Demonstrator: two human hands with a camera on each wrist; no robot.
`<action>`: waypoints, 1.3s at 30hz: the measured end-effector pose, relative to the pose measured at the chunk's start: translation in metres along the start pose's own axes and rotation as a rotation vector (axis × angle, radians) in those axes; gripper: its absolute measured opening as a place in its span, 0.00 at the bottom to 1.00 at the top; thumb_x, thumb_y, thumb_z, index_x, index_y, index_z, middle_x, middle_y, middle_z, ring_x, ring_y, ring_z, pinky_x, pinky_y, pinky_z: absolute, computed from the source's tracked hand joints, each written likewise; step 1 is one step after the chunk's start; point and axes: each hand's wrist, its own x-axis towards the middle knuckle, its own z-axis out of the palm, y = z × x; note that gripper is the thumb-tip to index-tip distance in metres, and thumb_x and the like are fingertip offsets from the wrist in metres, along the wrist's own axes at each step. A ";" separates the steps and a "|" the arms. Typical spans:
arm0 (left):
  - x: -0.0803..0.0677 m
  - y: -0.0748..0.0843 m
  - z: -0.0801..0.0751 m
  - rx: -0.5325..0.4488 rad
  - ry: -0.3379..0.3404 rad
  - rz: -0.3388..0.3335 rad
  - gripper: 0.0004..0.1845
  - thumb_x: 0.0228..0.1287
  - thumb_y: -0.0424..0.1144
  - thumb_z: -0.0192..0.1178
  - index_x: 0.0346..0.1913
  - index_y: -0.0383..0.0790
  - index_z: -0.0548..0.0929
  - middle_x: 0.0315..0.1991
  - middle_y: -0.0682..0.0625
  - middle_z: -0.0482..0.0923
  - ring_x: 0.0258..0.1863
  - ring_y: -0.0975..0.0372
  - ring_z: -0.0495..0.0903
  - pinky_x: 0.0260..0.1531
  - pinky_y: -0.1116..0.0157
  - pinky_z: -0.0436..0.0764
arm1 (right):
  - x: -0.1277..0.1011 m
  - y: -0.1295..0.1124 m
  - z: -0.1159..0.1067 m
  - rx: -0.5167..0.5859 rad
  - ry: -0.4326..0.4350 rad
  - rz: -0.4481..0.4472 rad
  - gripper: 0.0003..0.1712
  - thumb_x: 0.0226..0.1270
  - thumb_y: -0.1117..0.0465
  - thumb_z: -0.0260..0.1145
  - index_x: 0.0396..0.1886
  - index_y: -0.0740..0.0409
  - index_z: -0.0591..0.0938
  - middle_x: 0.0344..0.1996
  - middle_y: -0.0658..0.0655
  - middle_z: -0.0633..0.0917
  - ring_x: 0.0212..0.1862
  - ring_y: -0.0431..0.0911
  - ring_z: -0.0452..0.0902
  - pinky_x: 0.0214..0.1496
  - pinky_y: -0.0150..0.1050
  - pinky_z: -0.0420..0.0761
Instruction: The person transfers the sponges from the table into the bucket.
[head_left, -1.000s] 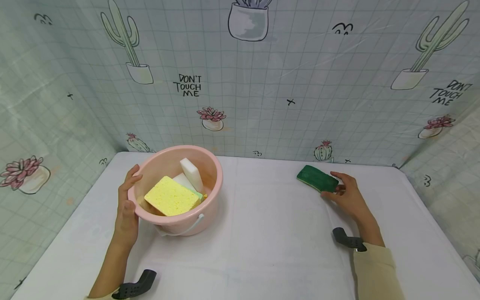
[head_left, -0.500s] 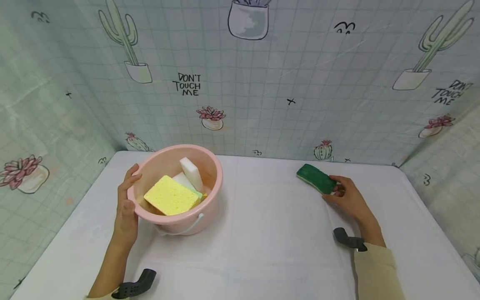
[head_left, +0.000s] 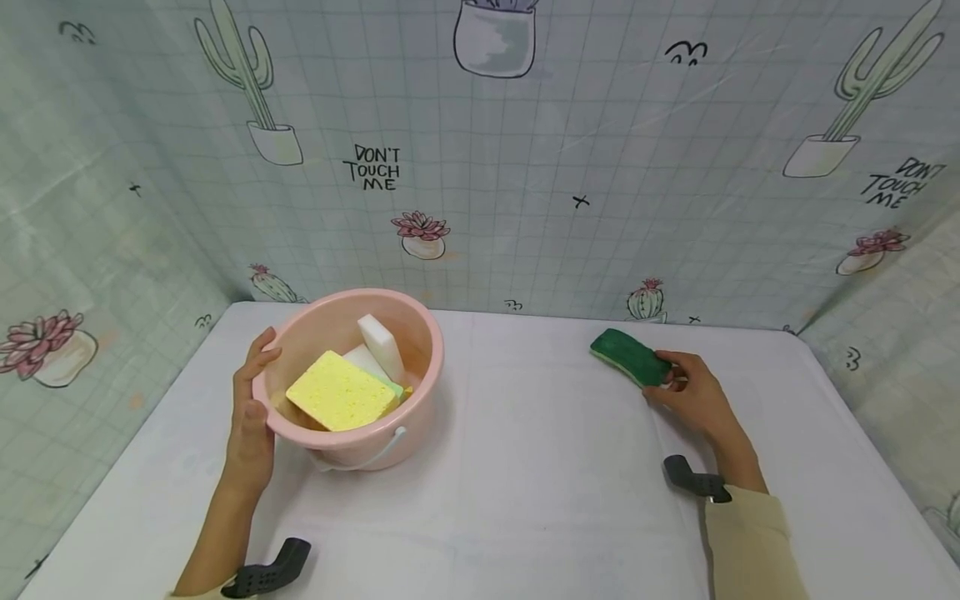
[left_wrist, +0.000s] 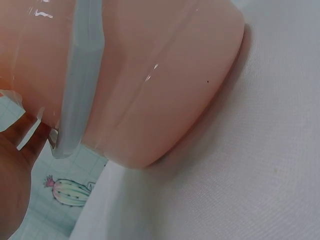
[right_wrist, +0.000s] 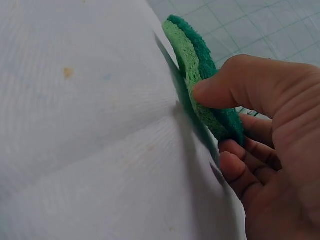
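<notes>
A pink bucket (head_left: pixel 405 442) stands on the left half of the table, its pale handle (left_wrist: pixel 82 75) hanging down the side. Inside lie a yellow sponge (head_left: pixel 343 392) and white blocks (head_left: pixel 381 346), with a bit of green under the yellow one. My left hand (head_left: pixel 251 433) grips the bucket's left rim, thumb near the outside and fingers at the edge. On the right, my right hand (head_left: pixel 693 396) pinches the near end of a green sponge (head_left: pixel 628 355). In the right wrist view that sponge (right_wrist: pixel 192 60) shows a light green layer and a darker one, bent slightly, close to the cloth.
A white cloth (head_left: pixel 540 467) covers the table. Behind and at both sides hangs a curtain (head_left: pixel 510 167) printed with cacti. Black wrist mounts (head_left: pixel 268 571) sit on both forearms.
The right hand has closed in on the green sponge's end, and the sponge has bent and tipped a little. The left hand and bucket stay in place.
</notes>
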 end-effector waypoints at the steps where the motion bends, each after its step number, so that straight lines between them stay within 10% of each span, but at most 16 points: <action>1: 0.000 0.000 0.000 0.003 -0.001 -0.001 0.34 0.69 0.56 0.48 0.68 0.36 0.60 0.75 0.44 0.42 0.72 0.52 0.44 0.65 0.69 0.58 | -0.001 -0.001 0.000 -0.004 0.008 -0.002 0.37 0.58 0.61 0.72 0.65 0.68 0.68 0.47 0.64 0.70 0.41 0.52 0.69 0.38 0.34 0.70; 39: 0.000 0.000 0.000 0.006 0.014 -0.023 0.34 0.68 0.57 0.48 0.67 0.37 0.60 0.75 0.45 0.42 0.72 0.52 0.45 0.67 0.67 0.56 | -0.010 -0.089 0.003 0.252 0.154 -0.140 0.31 0.57 0.65 0.72 0.62 0.62 0.74 0.50 0.57 0.70 0.41 0.47 0.66 0.38 0.22 0.70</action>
